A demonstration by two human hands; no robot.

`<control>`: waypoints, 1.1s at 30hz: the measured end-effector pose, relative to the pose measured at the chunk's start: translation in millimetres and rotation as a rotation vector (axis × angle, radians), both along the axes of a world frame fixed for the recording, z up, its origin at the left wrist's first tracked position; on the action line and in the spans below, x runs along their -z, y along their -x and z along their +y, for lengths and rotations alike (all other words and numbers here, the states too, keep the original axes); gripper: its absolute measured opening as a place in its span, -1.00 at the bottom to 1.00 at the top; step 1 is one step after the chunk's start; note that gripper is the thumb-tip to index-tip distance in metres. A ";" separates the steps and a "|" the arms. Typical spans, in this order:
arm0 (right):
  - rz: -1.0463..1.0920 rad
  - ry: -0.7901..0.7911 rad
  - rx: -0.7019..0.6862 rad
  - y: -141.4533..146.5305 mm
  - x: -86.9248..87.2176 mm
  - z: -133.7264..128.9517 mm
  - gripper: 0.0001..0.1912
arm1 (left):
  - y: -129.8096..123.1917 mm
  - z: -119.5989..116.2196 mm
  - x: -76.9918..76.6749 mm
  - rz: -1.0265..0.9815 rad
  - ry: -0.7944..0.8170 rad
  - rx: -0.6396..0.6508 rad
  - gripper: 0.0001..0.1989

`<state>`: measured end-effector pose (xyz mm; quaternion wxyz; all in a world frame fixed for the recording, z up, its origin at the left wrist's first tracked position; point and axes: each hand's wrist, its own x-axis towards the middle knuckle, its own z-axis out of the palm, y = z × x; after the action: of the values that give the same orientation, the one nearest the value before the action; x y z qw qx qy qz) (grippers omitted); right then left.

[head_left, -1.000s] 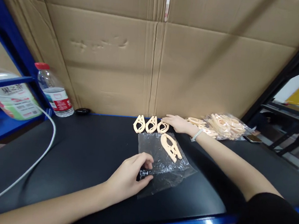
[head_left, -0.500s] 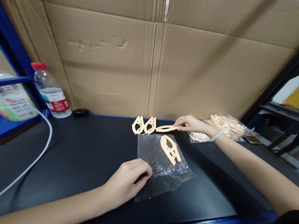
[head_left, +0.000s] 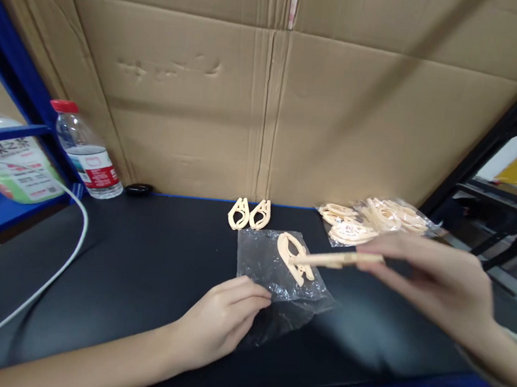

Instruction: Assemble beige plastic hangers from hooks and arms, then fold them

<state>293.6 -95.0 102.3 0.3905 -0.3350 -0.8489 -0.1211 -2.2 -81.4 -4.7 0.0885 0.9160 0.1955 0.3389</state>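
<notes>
A clear plastic bag [head_left: 258,258] lies on the black table, with a cream folding hanger [head_left: 282,251] in or on it; I cannot tell which. My left hand [head_left: 227,313] pinches the bag's near edge. Above the table to the right, my right hand [head_left: 438,280] grips another cream hanger [head_left: 339,259], seen edge-on, its tip overlapping the hanger at the bag. Two more cream hangers [head_left: 238,214] [head_left: 260,215] lie side by side behind the bag.
Bagged cream hangers [head_left: 390,216] lie at the back right. A water bottle [head_left: 89,157] with a red cap and a small black object [head_left: 139,189] are at the back left. A white cable [head_left: 63,271] crosses the left side, and a cardboard wall [head_left: 179,105] stands behind.
My right hand has lifted a hanger from the back row and brought it nearer and to the right. My left hand has closed its fingers on the bag's edge.
</notes>
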 end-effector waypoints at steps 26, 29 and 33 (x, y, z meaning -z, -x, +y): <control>-0.522 -0.363 -0.042 90.9 90.4 1.4 -0.76 | 0.4 -2.5 1.0 -0.080 -0.034 -0.095 -0.57; -0.567 -0.292 0.008 92.9 100.8 1.3 -0.71 | 0.6 -1.8 1.9 -0.076 -0.004 -0.112 -0.58; -0.595 -0.258 0.044 95.4 112.2 0.4 -0.67 | 1.1 -0.8 3.2 -0.089 0.045 -0.121 -0.61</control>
<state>198.2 -94.6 -9.9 0.1617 -0.2510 -0.8961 -0.3285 -3.3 -82.1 -7.9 0.0970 0.8843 0.2542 0.3796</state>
